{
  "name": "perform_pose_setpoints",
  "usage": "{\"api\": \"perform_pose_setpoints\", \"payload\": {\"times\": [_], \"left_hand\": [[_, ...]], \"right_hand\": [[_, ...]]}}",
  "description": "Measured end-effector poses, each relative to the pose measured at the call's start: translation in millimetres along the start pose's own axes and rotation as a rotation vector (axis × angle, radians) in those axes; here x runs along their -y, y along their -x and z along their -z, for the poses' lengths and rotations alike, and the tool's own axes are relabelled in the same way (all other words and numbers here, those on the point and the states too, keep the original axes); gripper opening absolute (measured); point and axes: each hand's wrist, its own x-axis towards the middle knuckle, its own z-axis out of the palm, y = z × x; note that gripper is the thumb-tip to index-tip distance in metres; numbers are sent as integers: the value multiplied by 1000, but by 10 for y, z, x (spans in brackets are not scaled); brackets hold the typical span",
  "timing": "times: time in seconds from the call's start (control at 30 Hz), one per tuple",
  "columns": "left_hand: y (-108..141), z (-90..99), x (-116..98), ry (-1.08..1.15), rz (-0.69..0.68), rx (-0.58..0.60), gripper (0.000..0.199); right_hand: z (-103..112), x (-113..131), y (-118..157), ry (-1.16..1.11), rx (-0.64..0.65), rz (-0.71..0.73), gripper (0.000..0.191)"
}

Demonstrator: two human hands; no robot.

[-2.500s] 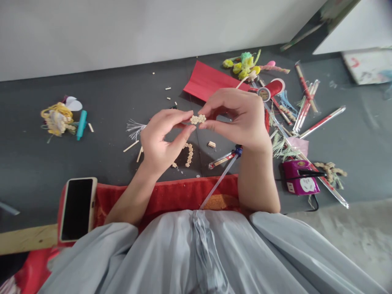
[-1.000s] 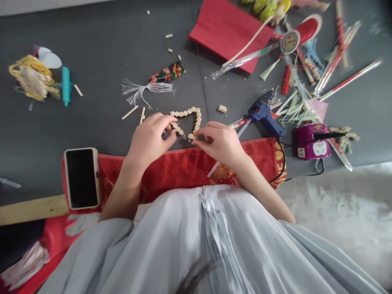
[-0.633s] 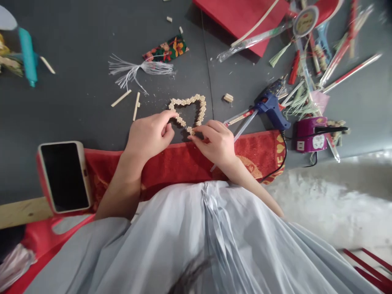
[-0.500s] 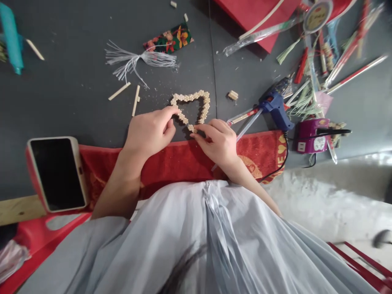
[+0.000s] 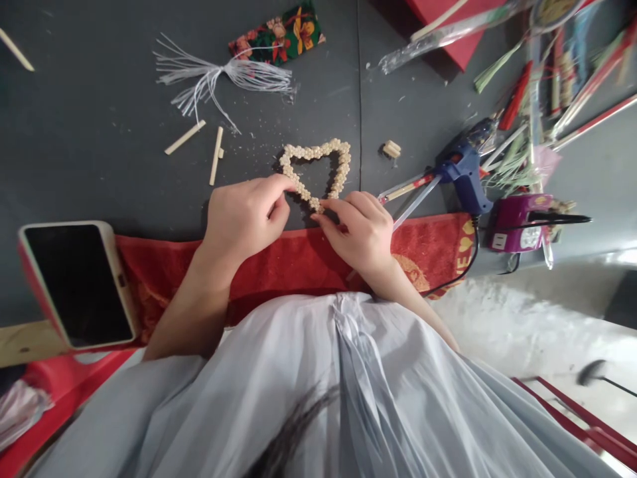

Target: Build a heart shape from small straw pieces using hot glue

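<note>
A heart-shaped ring of small pale pieces (image 5: 343, 161) lies on the dark grey table, its point toward me. My left hand (image 5: 249, 216) is closed at the heart's left side, with thumb and index finger on its edge. At the lower tip, my right hand (image 5: 359, 232) pinches the heart between thumb and fingers. The pieces under the fingertips are partly hidden. Right of the heart lies a small bundle of short pale sticks (image 5: 391, 149).
A blue glue gun (image 5: 465, 176) and purple power socket (image 5: 520, 222) stand right, beside wrapped sticks. White strands (image 5: 259, 76), floral fabric (image 5: 298, 30) and loose sticks (image 5: 185, 137) lie beyond my left hand. A phone (image 5: 77, 282) rests left on the red towel (image 5: 269, 265).
The view has shifted slightly. The gap near the heart's lower left looks closed, and its tip now meets the left side. Both hands stay on the heart.
</note>
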Motion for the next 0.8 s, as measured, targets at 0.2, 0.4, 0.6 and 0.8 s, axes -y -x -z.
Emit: {"api": "perform_pose_setpoints", "payload": {"times": [0.2,0.4,0.6,0.8], "left_hand": [[-1,3,2,-7,-76,-38,26],[0,8,-6,-48,-36,79,26],[-5,3,-9,-53,-66,54,28],[-6,-6,-5,-46,-71,30,28]], "right_hand": [[-11,9,-10,32,-21,34,20],[-15,12,-23,-8,-42,23,17],[-14,11,-31,-46,-7,-35,16],[-17,3,-37,-46,-33,-8,14]]}}
